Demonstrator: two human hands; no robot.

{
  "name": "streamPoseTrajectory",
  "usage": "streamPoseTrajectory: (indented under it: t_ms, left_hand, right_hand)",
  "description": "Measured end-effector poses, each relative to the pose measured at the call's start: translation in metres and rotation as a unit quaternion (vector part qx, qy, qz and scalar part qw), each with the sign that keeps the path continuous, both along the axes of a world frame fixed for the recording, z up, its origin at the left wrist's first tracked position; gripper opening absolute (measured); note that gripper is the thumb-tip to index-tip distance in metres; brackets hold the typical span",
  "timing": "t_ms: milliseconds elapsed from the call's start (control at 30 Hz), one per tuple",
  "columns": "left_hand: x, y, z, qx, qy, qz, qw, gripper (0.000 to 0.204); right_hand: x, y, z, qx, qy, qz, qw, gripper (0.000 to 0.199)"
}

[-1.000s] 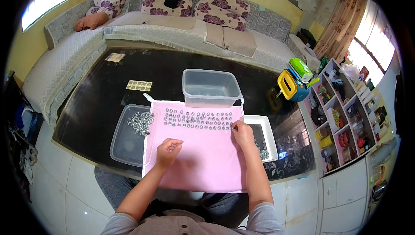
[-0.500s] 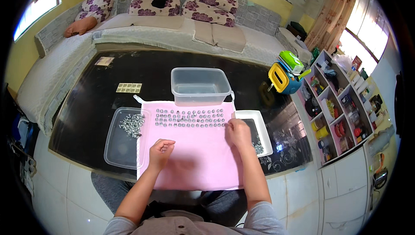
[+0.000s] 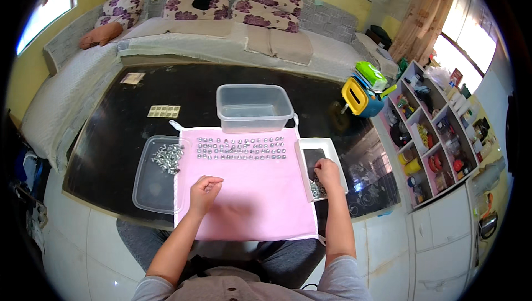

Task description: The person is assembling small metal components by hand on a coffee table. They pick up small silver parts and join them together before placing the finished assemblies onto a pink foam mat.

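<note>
The person is sitting at a dark glass table (image 3: 127, 129) with a pink cloth (image 3: 249, 201) spread in front, and the step in hand looks like fetching another small metal piece for the rows (image 3: 241, 148) already laid along the cloth's far edge, at twelve o'clock from the hands. The right hand (image 3: 328, 172) is reaching into the white tray (image 3: 326, 143) at three o'clock of the cloth, fingers curled down and drawn together over the loose metal pieces (image 3: 317, 189) lying in the tray's near end; whether it is actually pinching one is too small to tell. The right forearm is running straight up from the lower edge, wrist bent slightly inward toward the tray.

The left hand (image 3: 204, 191) is resting on the cloth at about nine o'clock from the right hand, loosely curled into a soft fist with the knuckles up, and nothing visible in it. Its forearm is coming in on a slant from the lower left.

A clear shallow tray (image 3: 145, 190) with a heap of screws (image 3: 167, 156) is sitting at nine o'clock of the cloth, and a clear tub (image 3: 254, 107) is standing at twelve o'clock, just beyond the rows.

By my judgement, the next move is calling for a clean pinch on a single piece, lifted clear of its neighbours.
</note>
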State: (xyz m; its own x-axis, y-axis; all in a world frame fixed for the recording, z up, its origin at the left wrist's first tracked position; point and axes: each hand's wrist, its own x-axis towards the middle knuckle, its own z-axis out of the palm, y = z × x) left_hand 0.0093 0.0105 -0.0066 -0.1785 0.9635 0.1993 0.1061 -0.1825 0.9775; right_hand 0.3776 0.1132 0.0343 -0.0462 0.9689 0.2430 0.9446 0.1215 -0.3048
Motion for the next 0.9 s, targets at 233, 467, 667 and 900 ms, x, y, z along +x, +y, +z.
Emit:
streamPoseTrajectory:
  t_ms: [233,467,667,900]
  left_hand:
    - [0.003,-0.001,0.006,-0.016,-0.016,-0.015,1.0,0.012]
    - [-0.003,-0.011,0.023,-0.024,-0.048,-0.032,0.998,0.012]
    - [-0.068,-0.013,0.05,0.065,0.128,0.039,0.989,0.011]
    - [-0.181,0.015,0.051,-0.007,0.396,0.154,0.905,0.025]
  right_hand:
    - [-0.041,-0.025,0.04,0.1,0.062,0.004,0.993,0.006]
    - [-0.163,-0.058,0.022,0.07,0.206,0.193,0.957,0.007]
    - [-0.187,-0.073,-0.008,0.092,0.17,0.284,0.939,0.008]
    - [-0.186,-0.075,-0.011,0.12,0.159,0.253,0.947,0.008]
